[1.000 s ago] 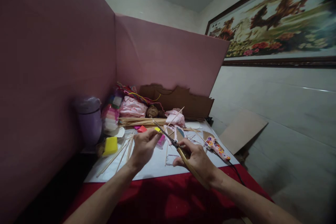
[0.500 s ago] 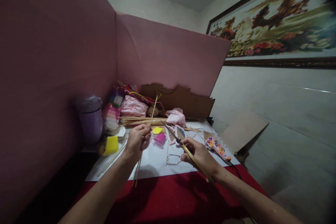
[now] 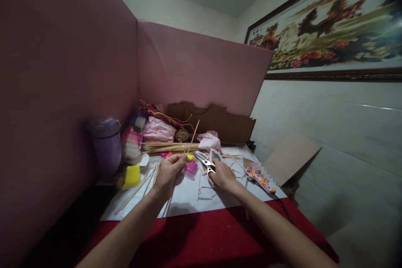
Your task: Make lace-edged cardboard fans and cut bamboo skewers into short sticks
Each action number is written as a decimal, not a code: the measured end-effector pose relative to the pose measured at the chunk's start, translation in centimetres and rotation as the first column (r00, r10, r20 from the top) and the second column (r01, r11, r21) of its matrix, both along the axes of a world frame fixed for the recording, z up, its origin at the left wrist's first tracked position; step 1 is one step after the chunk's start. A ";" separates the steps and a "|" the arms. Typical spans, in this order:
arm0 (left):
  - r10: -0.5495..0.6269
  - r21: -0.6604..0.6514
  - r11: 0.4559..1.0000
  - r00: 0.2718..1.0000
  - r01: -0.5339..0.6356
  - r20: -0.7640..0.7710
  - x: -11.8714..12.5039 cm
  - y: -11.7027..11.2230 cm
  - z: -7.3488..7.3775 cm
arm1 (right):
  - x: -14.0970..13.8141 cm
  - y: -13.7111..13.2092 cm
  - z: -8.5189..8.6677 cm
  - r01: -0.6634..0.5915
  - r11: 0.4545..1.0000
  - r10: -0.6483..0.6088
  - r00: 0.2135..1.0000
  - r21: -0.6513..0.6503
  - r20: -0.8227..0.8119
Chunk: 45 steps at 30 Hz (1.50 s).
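Note:
My left hand (image 3: 172, 171) is closed in a pinch around thin bamboo sticks (image 3: 194, 136). One stick points up past the fingertips, and several ends hang below the hand. To its right, my right hand (image 3: 223, 172) is closed on a pair of scissors (image 3: 208, 165) with gold handles. Their blades point left toward the sticks, and the fingers partly hide the handle loops. Just beyond the hands lie a pink packet (image 3: 191, 169) and a small yellow packet (image 3: 190, 157). A thin wire-like frame (image 3: 206, 193) rests on the white sheet nearby.
A bundle of bamboo sticks (image 3: 169, 147), a twine ball (image 3: 181, 135) and pink cloth (image 3: 159, 130) lie at the back. A purple bin (image 3: 106, 150) and yellow block (image 3: 131, 176) stand left. A flower-patterned glue gun (image 3: 260, 181) with a cord lies right. Brown cardboard (image 3: 232, 127) leans behind.
The scissors have swung round and moved slightly left and farther away with my right hand, their gold handles now showing. The sticks in my left hand have tilted to the right.

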<state>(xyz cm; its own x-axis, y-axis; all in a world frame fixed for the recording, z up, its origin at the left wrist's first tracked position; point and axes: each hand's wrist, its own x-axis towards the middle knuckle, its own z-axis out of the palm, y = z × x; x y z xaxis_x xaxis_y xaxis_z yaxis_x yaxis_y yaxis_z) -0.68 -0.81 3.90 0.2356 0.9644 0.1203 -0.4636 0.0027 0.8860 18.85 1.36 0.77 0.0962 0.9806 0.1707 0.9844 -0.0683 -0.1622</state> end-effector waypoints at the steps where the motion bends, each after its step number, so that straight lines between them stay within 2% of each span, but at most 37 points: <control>1: 0.011 0.009 1.000 1.000 -0.010 -0.013 0.0 -0.1 0.1 | -0.4 -0.1 0.1 -0.010 1.000 0.010 0.998 0.003 0.057; 3: 0.042 0.036 0.999 0.998 -0.040 -0.055 0.1 -0.3 0.4 | -1.2 -0.7 0.9 -0.047 0.998 0.039 0.986 0.050 0.160; 5: 0.096 0.088 0.992 0.989 -0.086 -0.112 0.2 -0.4 0.6 | -1.9 -1.8 2.2 -0.142 0.968 0.098 0.973 0.205 0.211; 6: 0.136 0.134 0.984 0.980 -0.117 -0.144 0.3 -0.5 0.6 | -2.2 -2.4 3.1 -0.205 0.918 0.139 0.968 0.340 0.208; 7: 0.185 0.198 0.969 0.966 -0.149 -0.182 0.3 -0.6 0.6 | -2.5 -3.1 3.9 -0.262 0.838 0.189 0.962 0.478 0.197; 9: 0.311 0.364 0.908 0.915 -0.207 -0.258 0.3 -0.7 0.4 | -2.9 -4.2 5.6 -0.367 0.632 0.306 0.927 0.683 0.215; 10: 0.378 0.450 0.864 0.879 -0.224 -0.289 0.2 -0.8 0.3 | -3.0 -4.7 6.2 -0.418 0.543 0.350 0.901 0.728 0.256; 11: 0.441 0.528 0.817 0.841 -0.231 -0.314 0.2 -0.8 0.1 | -3.0 -5.0 6.8 -0.469 0.478 0.380 0.873 0.743 0.306; 12: 0.495 0.592 0.772 0.803 -0.230 -0.332 0.1 -0.9 -0.1 | -3.1 -5.2 7.2 -0.519 0.437 0.400 0.844 0.735 0.358; 13: 0.540 0.642 0.732 0.768 -0.227 -0.344 0.1 -0.9 -0.2 | -3.1 -5.2 7.4 -0.563 0.418 0.413 0.817 0.713 0.403; 16: 0.639 0.747 0.638 0.669 -0.186 -0.380 0.0 -1.0 -0.4 | -2.9 -5.1 7.5 -0.636 0.425 0.441 0.767 0.644 0.467; 18: 0.693 0.798 0.585 0.600 -0.144 -0.400 0.0 -1.0 -0.5 | -2.8 -4.9 7.3 -0.639 0.445 0.445 0.766 0.628 0.465; 22: 0.745 0.842 0.534 0.515 -0.080 -0.424 -0.1 -1.0 -0.8 | -2.6 -4.8 7.1 -0.621 0.470 0.437 0.781 0.627 0.446; 35: 0.801 0.860 0.511 0.374 -0.017 -0.468 -0.4 -0.8 -0.9 | -2.7 -4.3 7.2 -0.646 0.502 0.451 0.763 0.574 0.464; 40: 0.796 0.850 0.526 0.363 -0.017 -0.485 -0.4 -0.7 -0.9 | -2.6 -4.1 7.2 -0.660 0.508 0.481 0.750 0.554 0.453; 45: 0.795 0.845 0.534 0.358 -0.030 -0.490 -0.3 -0.7 -0.9 | -2.9 -4.1 7.1 -0.633 0.542 0.446 0.774 0.553 0.448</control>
